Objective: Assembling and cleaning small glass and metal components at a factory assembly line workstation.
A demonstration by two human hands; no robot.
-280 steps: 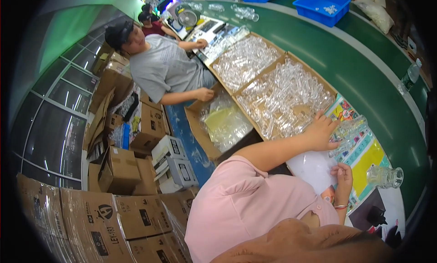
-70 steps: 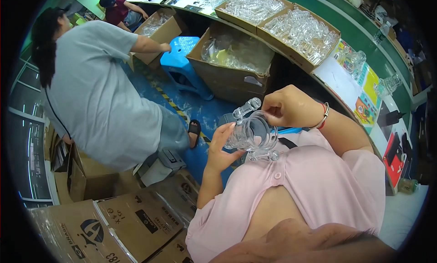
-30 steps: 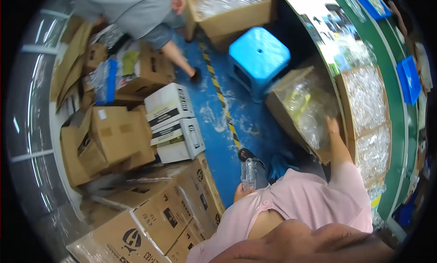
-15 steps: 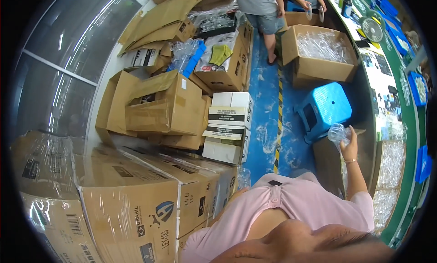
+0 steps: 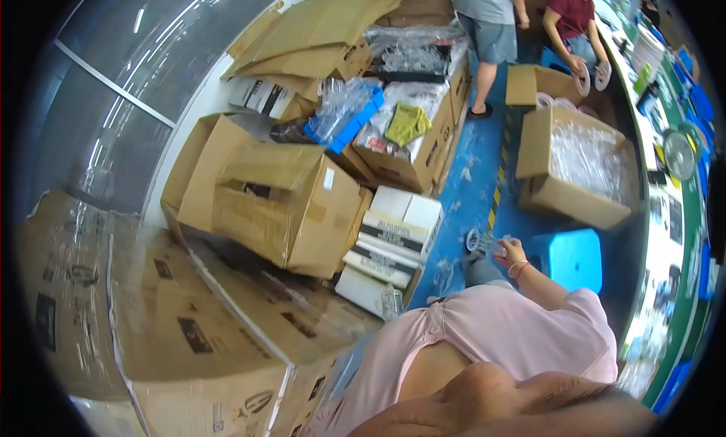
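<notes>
Film-wrapped cartons [image 5: 204,316], brown, are filling the near left. Blue floor [image 5: 473,146], with a striped tape line, is running from near to far through the middle. Long workbench [image 5: 650,293], with pale top, is curving along the right. Brown carton [image 5: 283,203], flaps raised, is standing at left beyond the wrapped ones. Co-worker in grey top and shorts [image 5: 488,32] is standing at the far end; co-worker in dark red [image 5: 566,17], far right, is holding a pale ring in each hand. Open carton [image 5: 575,206], right, is containing clear parts. Blue stool [image 5: 578,259] is standing nearer, by the workbench. White boxes [image 5: 401,225], stacked, are resting left of the floor strip. Blue tray [image 5: 359,123] and yellow-green cloth [image 5: 408,124] are lying farther left. Right hand [image 5: 512,252], banded at the wrist, is pinching a clear piece [image 5: 484,243] over the floor, left of the stool. Left hand is staying out of sight, its state impossible to tell; a second clear piece [image 5: 392,302] is showing beside the pink shirt [image 5: 499,323], before the white boxes.
</notes>
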